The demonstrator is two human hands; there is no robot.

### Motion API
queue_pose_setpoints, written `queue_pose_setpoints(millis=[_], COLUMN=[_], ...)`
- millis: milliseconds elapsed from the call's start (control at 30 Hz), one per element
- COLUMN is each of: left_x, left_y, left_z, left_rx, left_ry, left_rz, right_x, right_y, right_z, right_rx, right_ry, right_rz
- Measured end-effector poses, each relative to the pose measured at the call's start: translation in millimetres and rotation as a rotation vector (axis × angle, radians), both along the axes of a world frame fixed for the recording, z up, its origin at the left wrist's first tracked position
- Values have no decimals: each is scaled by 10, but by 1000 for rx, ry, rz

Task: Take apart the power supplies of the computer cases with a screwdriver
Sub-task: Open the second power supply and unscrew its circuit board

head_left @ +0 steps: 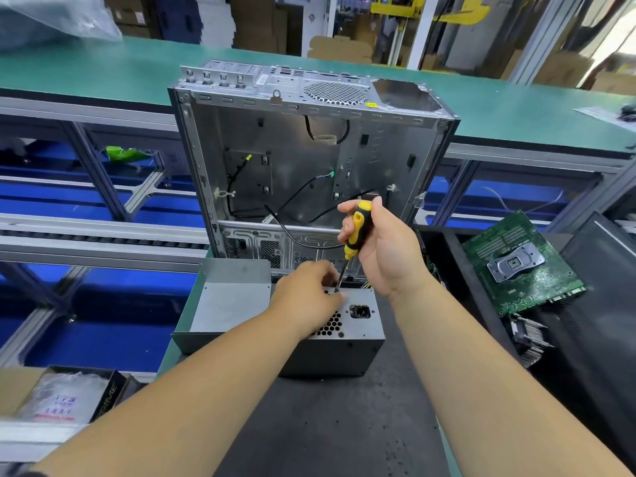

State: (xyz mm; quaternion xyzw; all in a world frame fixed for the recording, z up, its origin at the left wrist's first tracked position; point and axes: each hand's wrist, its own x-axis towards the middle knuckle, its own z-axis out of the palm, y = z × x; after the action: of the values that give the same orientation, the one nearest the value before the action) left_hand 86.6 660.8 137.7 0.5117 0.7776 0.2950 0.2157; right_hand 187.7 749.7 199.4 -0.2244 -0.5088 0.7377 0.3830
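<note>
A grey power supply (358, 325) with a honeycomb vent and a mains socket lies on the dark mat in front of me. My right hand (382, 246) grips the yellow-and-black screwdriver (356, 228), held nearly upright with its tip on the top edge of the power supply. My left hand (306, 294) rests on the unit with its fingertips bunched beside the screwdriver tip; what they pinch is hidden. Behind stands an open, stripped computer case (309, 160) with loose black cables inside.
A grey metal cover (227, 304) lies to the left of the power supply. A green motherboard (519, 263) and a heatsink (530, 339) lie at the right on dark panels. A cardboard box with bags (58, 397) sits at lower left. A green conveyor belt (103, 70) runs behind.
</note>
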Motion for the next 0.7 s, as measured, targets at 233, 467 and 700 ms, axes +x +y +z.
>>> queue_pose_setpoints(millis=[233, 467, 700], left_x=[6, 21, 28], left_y=[-20, -21, -28], left_z=[26, 25, 20], left_rx=[82, 78, 86], left_ry=[-57, -58, -66], left_rz=[22, 41, 62], right_x=[39, 35, 120], right_y=[-47, -101, -114], right_z=[30, 19, 71], right_rx=[2, 148, 247], right_ry=[-15, -153, -258], right_rz=[-40, -140, -142])
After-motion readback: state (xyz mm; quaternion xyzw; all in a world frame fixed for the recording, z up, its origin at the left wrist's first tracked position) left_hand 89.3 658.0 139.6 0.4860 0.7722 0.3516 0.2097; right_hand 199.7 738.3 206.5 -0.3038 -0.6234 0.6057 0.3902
